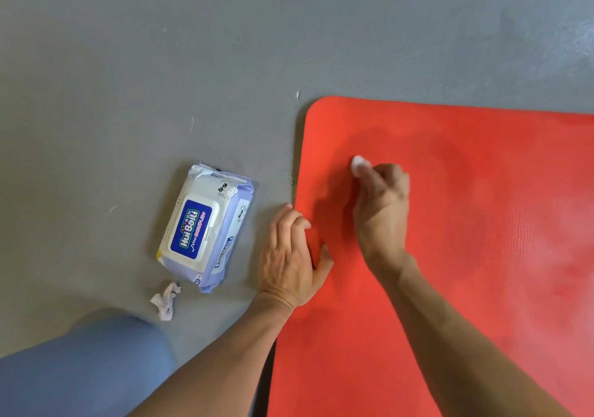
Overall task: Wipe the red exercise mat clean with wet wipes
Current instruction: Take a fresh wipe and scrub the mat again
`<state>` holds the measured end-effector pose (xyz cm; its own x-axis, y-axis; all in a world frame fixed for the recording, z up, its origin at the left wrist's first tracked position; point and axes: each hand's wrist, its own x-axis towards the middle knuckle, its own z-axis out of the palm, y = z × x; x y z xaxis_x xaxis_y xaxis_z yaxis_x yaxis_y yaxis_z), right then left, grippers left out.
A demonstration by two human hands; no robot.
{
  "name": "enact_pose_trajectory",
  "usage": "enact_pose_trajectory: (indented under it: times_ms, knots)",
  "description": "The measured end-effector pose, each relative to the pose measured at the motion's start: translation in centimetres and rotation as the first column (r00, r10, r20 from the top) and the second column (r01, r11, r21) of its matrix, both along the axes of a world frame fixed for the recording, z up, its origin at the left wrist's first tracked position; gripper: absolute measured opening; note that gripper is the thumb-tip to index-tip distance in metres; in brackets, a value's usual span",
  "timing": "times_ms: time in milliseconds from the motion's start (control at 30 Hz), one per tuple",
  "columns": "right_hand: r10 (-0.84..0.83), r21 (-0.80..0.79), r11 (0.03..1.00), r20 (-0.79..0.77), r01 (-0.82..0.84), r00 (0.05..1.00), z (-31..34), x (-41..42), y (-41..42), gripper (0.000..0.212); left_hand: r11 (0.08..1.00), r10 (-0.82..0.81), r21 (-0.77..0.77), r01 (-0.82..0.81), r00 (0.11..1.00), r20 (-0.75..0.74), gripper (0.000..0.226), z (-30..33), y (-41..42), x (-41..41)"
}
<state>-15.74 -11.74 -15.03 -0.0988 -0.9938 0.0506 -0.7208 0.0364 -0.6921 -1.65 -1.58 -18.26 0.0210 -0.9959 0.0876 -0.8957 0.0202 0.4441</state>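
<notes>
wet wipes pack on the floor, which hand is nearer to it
Left. The left hand rests on the red mat's left edge, just right of the wet wipes pack. The right hand is farther right on the mat, pinching a wipe.

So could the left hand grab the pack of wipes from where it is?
Probably yes. The left hand rests on the red mat's edge, and the pack of wipes lies on the grey floor just beside it, with only bare floor between. It holds nothing; the right hand has the wipe.
</notes>
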Motion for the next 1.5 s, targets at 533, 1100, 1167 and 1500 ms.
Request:
enact_pose_trajectory:
  times_ms: [533,1100,1167,1500]
  knots:
    - [0.443,-0.12,0.889,-0.012,-0.441,0.896,-1.5,1.0,0.5,0.025,1.0,0.005,0.028,-0.007,0.996,0.087,0.043,0.0,-0.1,0.1]
    - [0.662,-0.139,0.726,-0.123,-0.674,0.739,-1.4,1.1,-4.4,0.03,0.999,-0.013,0.05,0.005,0.989,0.146,0.051,-0.1,-0.2,0.0]
    - [0.398,-0.128,0.904,-0.096,-0.408,0.912,-1.5,0.9,-6.9,0.026,0.999,-0.013,0.046,0.007,0.99,0.139,0.049,-0.1,-0.1,0.0]
    - [0.671,-0.148,0.703,-0.185,-0.696,0.718,-1.8,0.7,-6.2,0.026,0.999,-0.027,0.05,0.019,0.985,0.17,0.052,-0.1,-0.1,0.2]
